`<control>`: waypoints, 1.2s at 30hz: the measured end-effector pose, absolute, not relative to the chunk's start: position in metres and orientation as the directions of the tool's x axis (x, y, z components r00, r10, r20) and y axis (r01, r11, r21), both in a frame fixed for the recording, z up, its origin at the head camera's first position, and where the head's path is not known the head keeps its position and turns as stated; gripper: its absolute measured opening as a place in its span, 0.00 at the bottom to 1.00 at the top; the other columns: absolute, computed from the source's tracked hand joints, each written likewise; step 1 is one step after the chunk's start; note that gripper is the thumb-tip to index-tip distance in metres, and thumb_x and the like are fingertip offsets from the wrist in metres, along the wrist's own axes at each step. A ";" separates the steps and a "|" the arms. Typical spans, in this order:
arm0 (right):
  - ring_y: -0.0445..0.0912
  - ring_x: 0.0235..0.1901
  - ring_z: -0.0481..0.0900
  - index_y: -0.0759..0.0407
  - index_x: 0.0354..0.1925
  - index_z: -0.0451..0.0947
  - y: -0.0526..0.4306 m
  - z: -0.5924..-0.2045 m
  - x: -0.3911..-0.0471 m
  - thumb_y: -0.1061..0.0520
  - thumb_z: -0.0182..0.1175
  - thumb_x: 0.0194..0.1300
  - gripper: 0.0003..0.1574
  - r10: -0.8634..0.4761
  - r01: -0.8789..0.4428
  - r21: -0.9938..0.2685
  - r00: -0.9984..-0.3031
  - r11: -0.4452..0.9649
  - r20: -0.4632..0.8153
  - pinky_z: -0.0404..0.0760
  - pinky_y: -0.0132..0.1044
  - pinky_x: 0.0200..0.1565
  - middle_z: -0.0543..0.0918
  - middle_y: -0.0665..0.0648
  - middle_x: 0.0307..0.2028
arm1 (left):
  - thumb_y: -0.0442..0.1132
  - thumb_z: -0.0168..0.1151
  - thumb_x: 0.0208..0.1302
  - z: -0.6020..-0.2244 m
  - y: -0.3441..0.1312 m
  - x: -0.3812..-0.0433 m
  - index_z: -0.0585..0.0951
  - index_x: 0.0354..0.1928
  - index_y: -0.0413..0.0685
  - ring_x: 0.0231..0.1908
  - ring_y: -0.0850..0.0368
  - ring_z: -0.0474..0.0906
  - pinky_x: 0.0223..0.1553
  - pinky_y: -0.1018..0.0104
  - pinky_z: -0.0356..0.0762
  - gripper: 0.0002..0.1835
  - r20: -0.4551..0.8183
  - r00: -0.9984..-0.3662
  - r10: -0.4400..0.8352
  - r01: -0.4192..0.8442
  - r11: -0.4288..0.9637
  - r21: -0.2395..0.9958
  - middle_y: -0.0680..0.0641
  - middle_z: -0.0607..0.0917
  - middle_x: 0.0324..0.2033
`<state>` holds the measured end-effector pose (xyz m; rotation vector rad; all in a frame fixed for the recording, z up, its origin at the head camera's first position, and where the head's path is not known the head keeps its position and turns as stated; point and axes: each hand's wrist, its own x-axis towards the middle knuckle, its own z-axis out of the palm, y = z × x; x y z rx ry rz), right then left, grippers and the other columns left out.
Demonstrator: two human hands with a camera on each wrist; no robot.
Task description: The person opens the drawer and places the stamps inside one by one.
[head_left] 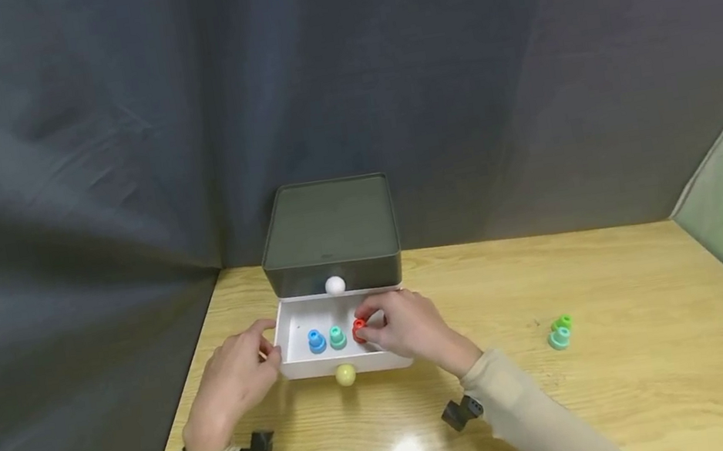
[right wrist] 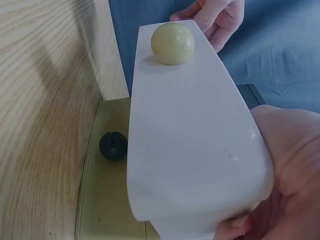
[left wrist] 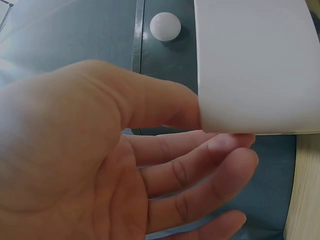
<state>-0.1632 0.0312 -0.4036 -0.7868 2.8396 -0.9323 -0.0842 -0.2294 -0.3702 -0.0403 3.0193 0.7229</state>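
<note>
A white drawer (head_left: 313,369) with a pale yellow knob (head_left: 346,375) stands pulled out of a dark grey cabinet (head_left: 328,223). My left hand (head_left: 234,385) holds the drawer's left front corner, its thumb (left wrist: 172,102) and fingers on either side of that corner in the left wrist view. Inside the drawer, my right hand (head_left: 411,323) pinches a small red stepped peg (head_left: 358,326) between thumb and fingers. To its left, a similar blue peg (head_left: 317,342) and a teal peg (head_left: 338,338) stand upright on the drawer floor. The right wrist view mostly hides the red peg behind the drawer front.
Off to the right on the wooden table (head_left: 636,371), a green peg (head_left: 562,322) and a light teal peg (head_left: 559,339) sit close together. A white knob (head_left: 335,285) juts from the cabinet above the drawer; a dark knob (right wrist: 113,146) shows below. Dark curtain (head_left: 453,87) hangs behind.
</note>
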 end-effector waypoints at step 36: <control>0.41 0.41 0.88 0.48 0.52 0.90 0.174 -0.404 -0.123 0.55 0.68 0.73 0.11 -0.239 -0.400 -0.692 -0.916 0.601 0.322 0.86 0.36 0.41 0.93 0.49 0.47 | 0.43 0.83 0.50 -0.450 -0.193 -0.057 0.88 0.45 0.54 0.37 0.59 0.84 0.38 0.65 0.85 0.19 0.616 -0.601 0.509 0.607 0.792 -0.062 0.54 0.88 0.40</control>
